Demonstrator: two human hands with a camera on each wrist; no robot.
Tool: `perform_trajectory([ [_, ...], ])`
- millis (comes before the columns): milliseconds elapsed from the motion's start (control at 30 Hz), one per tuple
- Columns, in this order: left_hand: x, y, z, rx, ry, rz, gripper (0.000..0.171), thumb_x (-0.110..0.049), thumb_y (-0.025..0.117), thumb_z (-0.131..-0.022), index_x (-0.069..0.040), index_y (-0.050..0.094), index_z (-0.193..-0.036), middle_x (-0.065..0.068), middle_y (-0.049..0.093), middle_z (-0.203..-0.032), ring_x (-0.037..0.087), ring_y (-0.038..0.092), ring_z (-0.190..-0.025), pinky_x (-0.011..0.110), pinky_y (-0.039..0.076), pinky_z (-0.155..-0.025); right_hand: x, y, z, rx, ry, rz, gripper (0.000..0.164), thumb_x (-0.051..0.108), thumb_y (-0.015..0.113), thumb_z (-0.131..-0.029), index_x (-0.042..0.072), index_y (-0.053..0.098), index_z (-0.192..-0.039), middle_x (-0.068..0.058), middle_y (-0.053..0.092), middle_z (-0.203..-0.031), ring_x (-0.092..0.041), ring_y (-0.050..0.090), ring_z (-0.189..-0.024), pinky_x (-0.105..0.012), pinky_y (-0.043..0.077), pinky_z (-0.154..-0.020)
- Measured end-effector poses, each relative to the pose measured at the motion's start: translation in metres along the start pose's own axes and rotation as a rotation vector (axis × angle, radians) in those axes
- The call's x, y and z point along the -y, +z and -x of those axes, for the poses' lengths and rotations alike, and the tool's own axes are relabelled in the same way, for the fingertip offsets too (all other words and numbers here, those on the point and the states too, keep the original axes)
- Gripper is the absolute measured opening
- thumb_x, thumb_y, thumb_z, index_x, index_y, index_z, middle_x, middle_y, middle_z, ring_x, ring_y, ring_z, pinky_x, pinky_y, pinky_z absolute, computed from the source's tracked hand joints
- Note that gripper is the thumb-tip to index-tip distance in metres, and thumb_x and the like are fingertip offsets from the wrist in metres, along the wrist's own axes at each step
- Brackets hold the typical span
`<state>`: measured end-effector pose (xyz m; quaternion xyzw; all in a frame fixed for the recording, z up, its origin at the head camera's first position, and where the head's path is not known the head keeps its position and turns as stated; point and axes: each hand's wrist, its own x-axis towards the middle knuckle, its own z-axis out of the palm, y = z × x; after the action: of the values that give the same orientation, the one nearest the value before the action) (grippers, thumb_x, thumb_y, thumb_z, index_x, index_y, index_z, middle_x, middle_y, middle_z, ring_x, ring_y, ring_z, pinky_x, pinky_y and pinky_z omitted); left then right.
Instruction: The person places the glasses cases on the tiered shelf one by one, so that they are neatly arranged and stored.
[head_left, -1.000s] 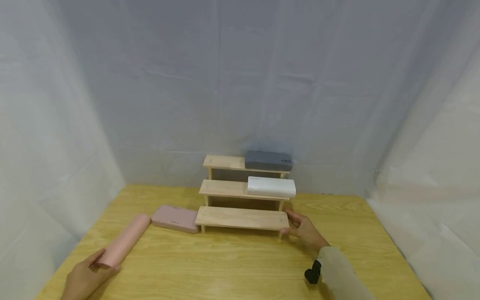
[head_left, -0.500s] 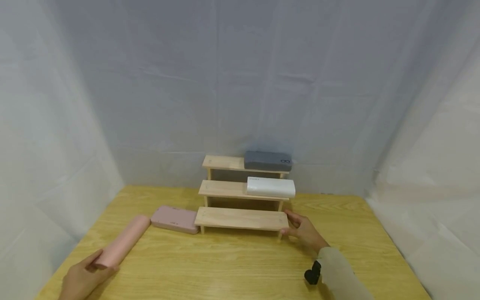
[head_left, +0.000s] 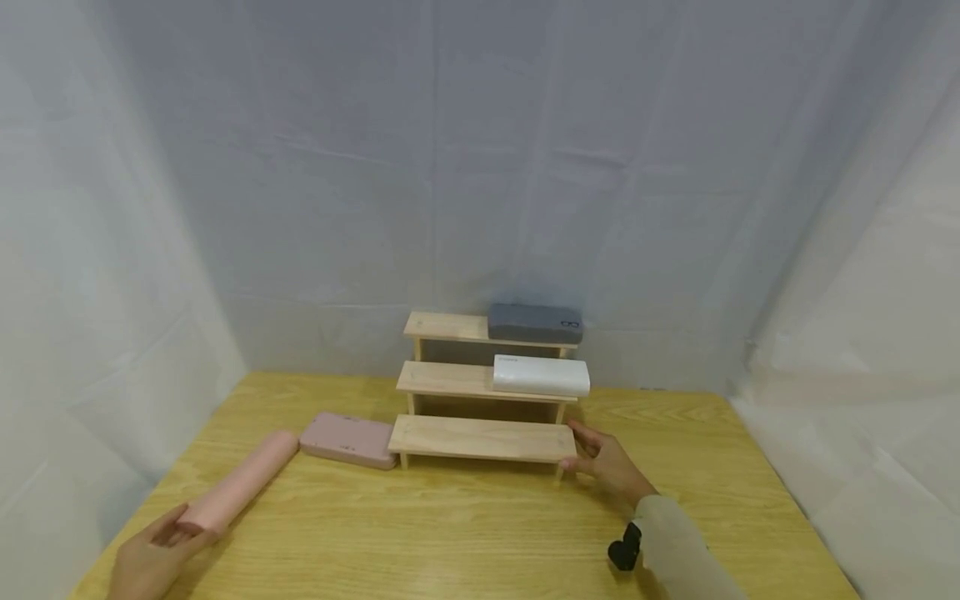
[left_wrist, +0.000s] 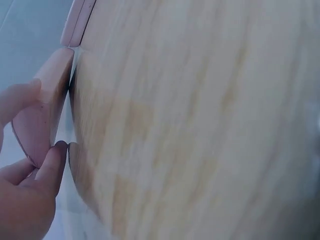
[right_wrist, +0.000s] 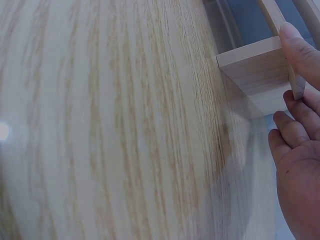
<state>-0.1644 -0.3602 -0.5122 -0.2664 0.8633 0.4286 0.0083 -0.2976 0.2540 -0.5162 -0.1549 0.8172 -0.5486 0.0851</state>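
My left hand (head_left: pixel 150 554) holds the near end of a long pink glasses case (head_left: pixel 243 483), thumb on one side and fingers on the other. In the left wrist view this pink case (left_wrist: pixel 45 110) shows a rounded, tapering end between thumb and fingers. At the right, my right hand (head_left: pixel 611 467) grips the right end of the lowest step of a three-tier wooden display stand (head_left: pixel 480 437). The right wrist view shows the thumb (right_wrist: pixel 300 50) on the board's edge, with fingers curled beneath and behind it.
A flat pink case (head_left: pixel 348 439) lies left of the stand, close to the far end of the long case. A white case (head_left: pixel 540 375) sits on the middle step, and a dark grey glasses case (head_left: pixel 534 323) on the top step. White sheeting (head_left: pixel 480 167) surrounds the wooden table (head_left: pixel 420 533).
My left hand has shifted slightly left, and the near end of the long pink case has swung left with it. The right hand stays on the stand.
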Motion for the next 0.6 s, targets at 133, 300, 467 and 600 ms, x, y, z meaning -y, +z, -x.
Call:
perform_trajectory([
  [133, 0.0008, -0.0011, -0.0022, -0.016, -0.025, 0.050, 0.102, -0.053, 0.076, -0.076, 0.011, 0.032, -0.143, 0.017, 0.070, -0.102, 0.032, 0.063, -0.099, 0.010, 0.043, -0.057, 0.0000, -0.0004, 0.0006, 0.002, -0.005, -0.002, 0.083, 0.024, 0.074, -0.085, 0.002, 0.026, -0.151, -0.017, 0.023, -0.156, -0.032, 0.022, -0.143, -0.048, 0.027, -0.113],
  [300, 0.0001, 0.0001, -0.0024, -0.066, -0.057, 0.080, 0.090, -0.056, 0.076, -0.074, 0.006, 0.051, -0.134, 0.020, 0.062, -0.125, 0.032, 0.058, -0.110, 0.033, 0.050, -0.082, 0.0012, 0.0008, 0.0017, 0.002, -0.008, -0.022, 0.083, 0.023, 0.074, -0.085, 0.001, 0.026, -0.150, -0.017, 0.023, -0.156, -0.032, 0.021, -0.143, -0.049, 0.025, -0.114],
  [467, -0.0003, -0.0011, 0.0000, -0.089, -0.089, 0.099, 0.092, -0.058, 0.075, -0.074, 0.002, 0.048, -0.139, 0.022, 0.038, -0.145, 0.004, 0.059, -0.082, 0.019, 0.046, -0.070, 0.0011, 0.0024, 0.0023, 0.004, -0.014, -0.017, 0.083, 0.022, 0.074, -0.086, -0.002, 0.026, -0.149, -0.019, 0.023, -0.155, -0.035, 0.021, -0.142, -0.051, 0.025, -0.113],
  [600, -0.0010, -0.0077, 0.0013, -0.021, -0.112, 0.284, 0.096, -0.050, 0.076, -0.078, -0.001, 0.032, -0.148, 0.000, 0.061, -0.126, -0.017, 0.043, -0.070, 0.012, 0.046, -0.061, -0.0002, 0.0015, 0.0012, -0.001, -0.006, -0.020, 0.083, 0.023, 0.074, -0.085, 0.003, 0.027, -0.150, -0.017, 0.023, -0.156, -0.032, 0.021, -0.143, -0.050, 0.024, -0.114],
])
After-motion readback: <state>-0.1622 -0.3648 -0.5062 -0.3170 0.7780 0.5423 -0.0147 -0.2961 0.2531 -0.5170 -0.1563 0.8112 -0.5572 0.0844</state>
